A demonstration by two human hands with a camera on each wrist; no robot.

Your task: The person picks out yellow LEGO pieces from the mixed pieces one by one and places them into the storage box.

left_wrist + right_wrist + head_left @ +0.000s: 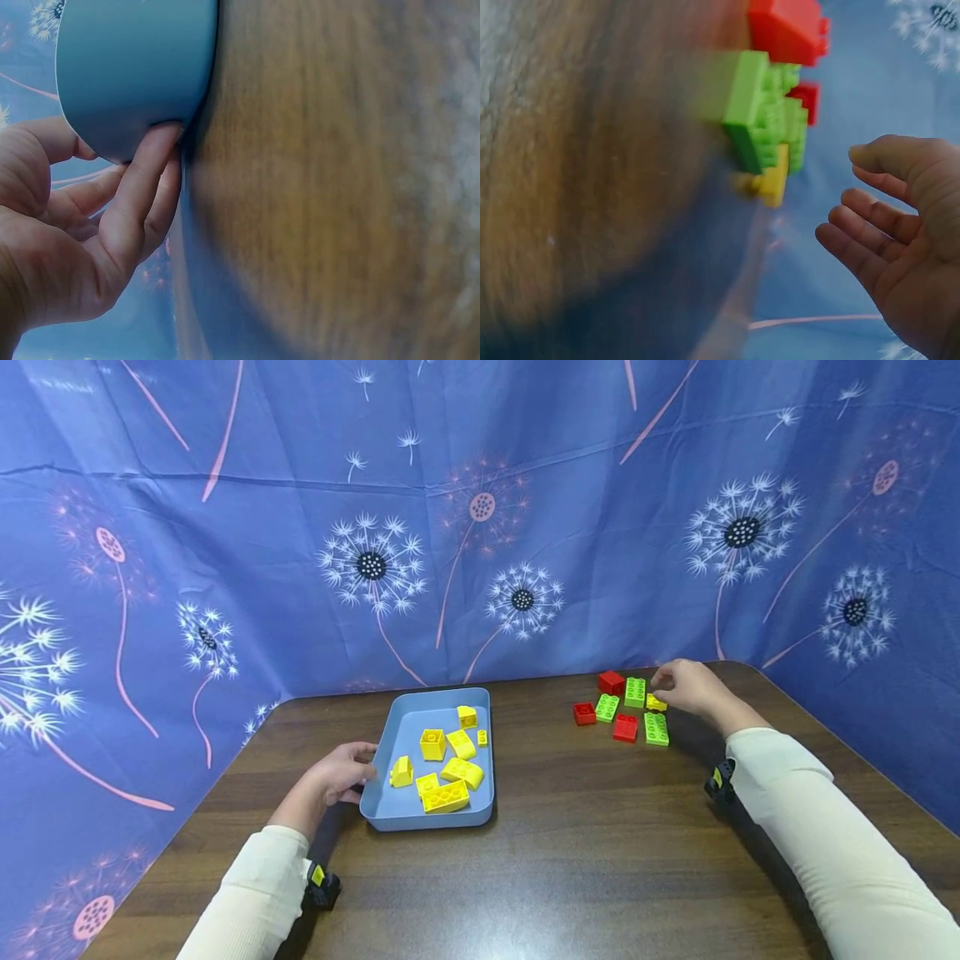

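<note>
A shallow blue-grey tray [450, 823] with several yellow toy bricks [446, 797] in it stands on the left half of the table. My left hand [341, 773] holds the tray's left side; in the left wrist view, its thumb is at the rim and its fingers [139, 184] reach under the bottom edge. On the right, my right hand [688, 687] hovers beside a small yellow brick [656, 702]. Its fingers are loosely bent and hold nothing, with a gap to the yellow brick [775, 180] in the right wrist view.
Around the yellow brick lie several green bricks [656, 729] and red bricks [625, 727]. The brown wooden table [555, 860] reaches back to a blue curtain [585, 527] printed with dandelions, which also hangs along both sides.
</note>
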